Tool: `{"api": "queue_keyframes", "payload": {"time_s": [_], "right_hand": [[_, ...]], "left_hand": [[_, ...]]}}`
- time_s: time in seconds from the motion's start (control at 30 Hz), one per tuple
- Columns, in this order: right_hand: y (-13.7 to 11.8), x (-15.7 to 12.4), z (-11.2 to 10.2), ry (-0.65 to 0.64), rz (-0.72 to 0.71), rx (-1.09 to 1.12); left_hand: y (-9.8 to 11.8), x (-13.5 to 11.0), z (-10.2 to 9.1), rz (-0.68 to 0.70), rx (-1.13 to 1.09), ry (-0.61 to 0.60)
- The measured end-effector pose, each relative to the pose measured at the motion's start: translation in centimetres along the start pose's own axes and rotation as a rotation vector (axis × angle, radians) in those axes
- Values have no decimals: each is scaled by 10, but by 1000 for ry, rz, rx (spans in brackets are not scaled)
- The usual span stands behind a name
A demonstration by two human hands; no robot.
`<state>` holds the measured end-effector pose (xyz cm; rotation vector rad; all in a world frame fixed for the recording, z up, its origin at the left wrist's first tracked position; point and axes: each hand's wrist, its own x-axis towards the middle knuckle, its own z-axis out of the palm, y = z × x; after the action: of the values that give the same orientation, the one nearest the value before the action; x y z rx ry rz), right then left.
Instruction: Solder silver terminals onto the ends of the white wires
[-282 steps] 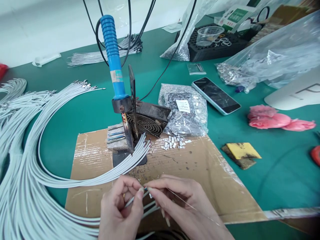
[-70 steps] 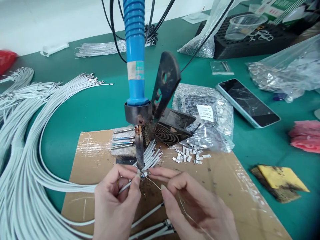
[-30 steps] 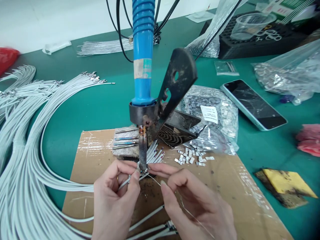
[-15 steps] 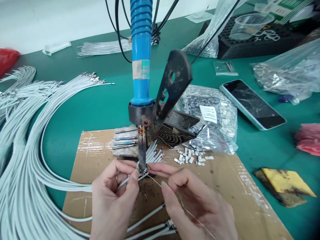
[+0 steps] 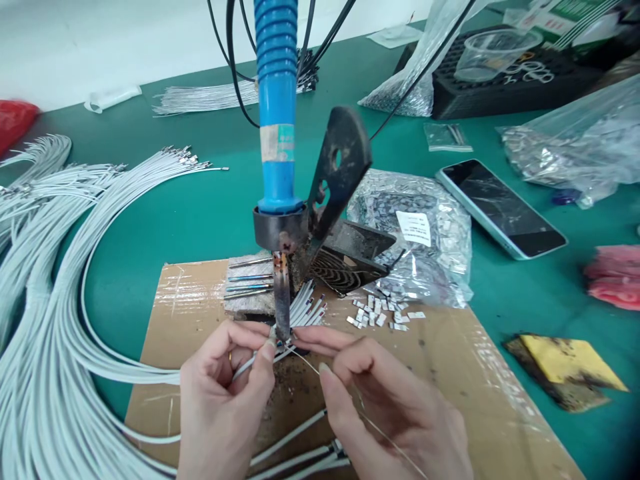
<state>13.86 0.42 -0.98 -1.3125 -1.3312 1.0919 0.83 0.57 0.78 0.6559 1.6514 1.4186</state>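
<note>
A soldering iron with a blue handle is held upright in a black stand, its dark tip pointing down between my fingertips. My left hand is closed, thumb and fingers pinching a white cable close to its end at the tip. Thin solder wire runs from the tip back through my right hand, whose thumb and fingers are closed around it. The right fingertips reach beside the tip. Whether they also touch the small metal end there is hidden.
Brown cardboard lies under the work. Loose metal clips lie near a plastic bag of parts. White cable bundles fill the left side. A phone and a scorched yellow sponge sit at the right.
The whole view has shifted slightly, so things appear a little farther left. Both hands keep their hold at the iron's tip, with little other visible change.
</note>
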Motion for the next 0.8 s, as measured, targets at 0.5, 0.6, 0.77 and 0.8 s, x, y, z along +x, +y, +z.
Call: {"api": "queue_keyframes", "payload": {"time_s": [0.5, 0.6, 0.77, 0.8], "right_hand": [[-1, -1, 5, 40, 62, 58], [-1, -2, 7, 49, 90, 80], [-1, -2, 7, 48, 109, 83], [-2, -2, 7, 49, 108, 79]], "left_hand": [[-2, 0, -2, 22, -2, -22], [-2, 1, -2, 20, 6, -29], [-4, 3, -3, 10, 5, -38], [-4, 3, -3, 13, 4, -39]]}}
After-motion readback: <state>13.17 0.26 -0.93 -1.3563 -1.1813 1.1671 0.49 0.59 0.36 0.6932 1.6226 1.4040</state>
